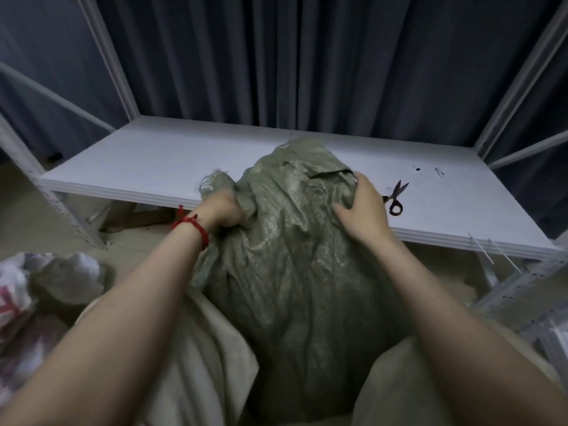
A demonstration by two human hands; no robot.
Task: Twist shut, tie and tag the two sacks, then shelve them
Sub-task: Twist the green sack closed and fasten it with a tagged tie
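**Item:** sack, green woven, full.

**Position:** between the person's forearms. Its long axis runs from the near edge of view up and away, and its far end lies over the front edge of the shelf.

**Left hand**: closed round a bunch of cloth at the sack's upper left. A frayed hem sticks out just beyond the fist, toward the shelf.

**Right hand**: wide, with palm and spread fingers laid on the upper right bulge. It holds no fold that shows.

**Governing relation:** the neck, judged to be the frayed end, sits at the left hand, up and left of the sack's axis. The right hand is across the sack's width from it. A twist would likely have the left hand turn the bunch while the right steadies the body or crosses over.

**Progress:** no tie or tag shows on the sack, so the task is judged early.

**Also present:**
- scissors on the shelf, just right of the right hand
- thin ties at the shelf's near right corner
- second sack, pale, low at left, well apart
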